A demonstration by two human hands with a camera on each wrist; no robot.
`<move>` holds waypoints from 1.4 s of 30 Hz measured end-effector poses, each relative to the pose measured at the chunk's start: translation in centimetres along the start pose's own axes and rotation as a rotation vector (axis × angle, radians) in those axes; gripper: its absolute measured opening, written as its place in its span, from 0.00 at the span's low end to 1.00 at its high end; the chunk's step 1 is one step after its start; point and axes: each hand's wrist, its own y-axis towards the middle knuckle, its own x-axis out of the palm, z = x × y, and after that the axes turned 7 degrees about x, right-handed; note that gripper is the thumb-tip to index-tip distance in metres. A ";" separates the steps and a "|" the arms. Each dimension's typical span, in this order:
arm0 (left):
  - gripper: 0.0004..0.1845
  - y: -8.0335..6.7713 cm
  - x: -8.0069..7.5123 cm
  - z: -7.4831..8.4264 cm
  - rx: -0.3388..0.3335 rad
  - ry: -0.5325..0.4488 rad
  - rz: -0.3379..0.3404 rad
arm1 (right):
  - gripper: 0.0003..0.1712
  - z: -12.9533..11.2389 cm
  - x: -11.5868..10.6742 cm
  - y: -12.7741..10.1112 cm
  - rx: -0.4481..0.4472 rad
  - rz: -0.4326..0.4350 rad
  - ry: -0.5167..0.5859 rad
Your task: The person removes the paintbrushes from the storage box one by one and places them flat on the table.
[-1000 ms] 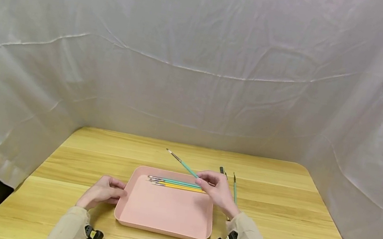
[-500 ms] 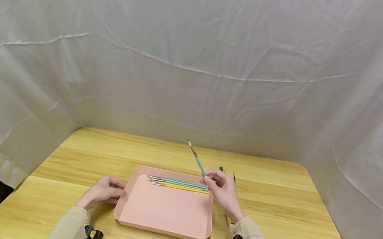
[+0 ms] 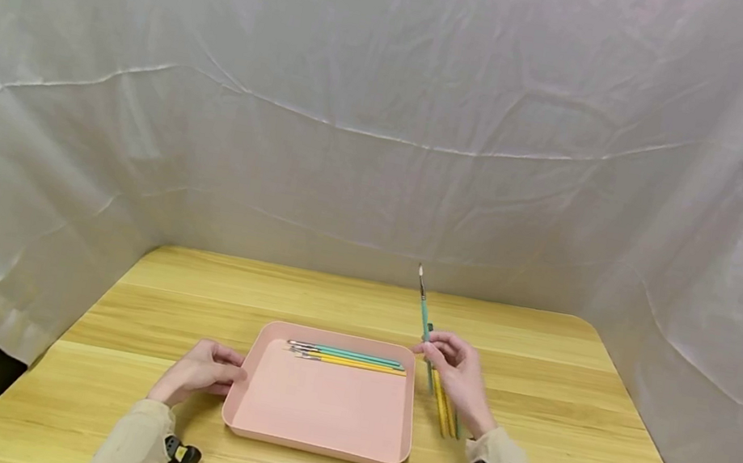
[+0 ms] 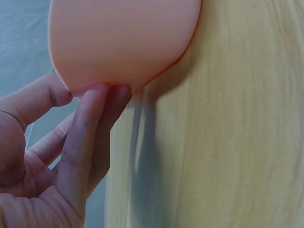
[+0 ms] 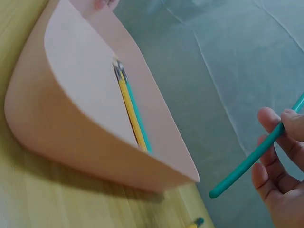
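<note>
Pink tray (image 3: 319, 411) holding brushes (image 3: 346, 358), right hand (image 3: 458, 373) pinching teal brush (image 3: 424, 314)

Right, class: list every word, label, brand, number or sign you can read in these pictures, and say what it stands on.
None can be read: the pink tray, the brushes in it, the green brush in the right hand and the table show no lettering.

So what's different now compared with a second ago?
The right hand, pinching the teal paintbrush, moved rightward off the pink tray to above the loose brushes on the table; its brush tip swung from pointing left to nearly upright. The left hand kept touching the tray's left rim, and the brushes in the tray stayed put.
</note>
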 end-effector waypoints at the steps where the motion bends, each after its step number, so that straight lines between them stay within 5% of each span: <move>1: 0.20 0.0 0.0 0.0 0.000 -0.002 -0.001 | 0.14 0.1 -0.3 0.0 0.014 0.013 0.000; 17: 0.20 0.0 0.1 0.1 0.003 -0.014 0.006 | 0.15 2.1 -4.7 0.4 0.239 0.174 -0.220; 32: 0.21 0.0 -0.1 -0.1 0.011 -0.006 -0.001 | 0.10 4.3 -6.2 0.2 0.335 0.127 -0.534; 42: 0.21 0.0 -0.2 -0.1 0.015 -0.009 -0.005 | 0.11 5.1 -6.3 -0.1 0.387 0.053 -0.595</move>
